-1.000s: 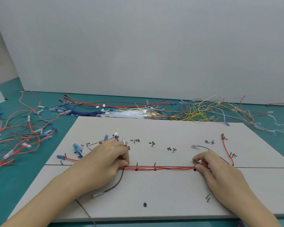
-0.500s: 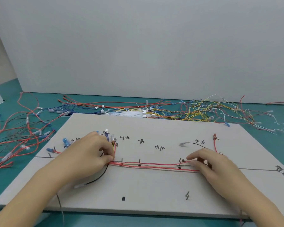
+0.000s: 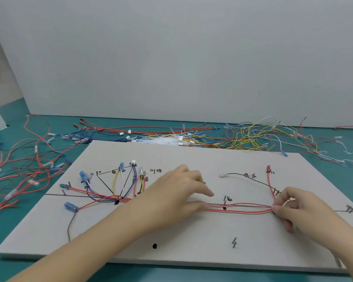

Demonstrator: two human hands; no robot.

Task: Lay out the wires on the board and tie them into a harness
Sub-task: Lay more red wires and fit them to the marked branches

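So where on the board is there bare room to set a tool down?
Free: the board's far middle, and its near strip around the black dot. Crowded: the fanned wires at left, and the red wires between both hands.

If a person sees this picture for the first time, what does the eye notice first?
First, the two hands on the pale board: the left hand and the right hand hold a bundle of red wires stretched between them. On the board's left, coloured wires fan out. Behind, loose wires litter the green table.
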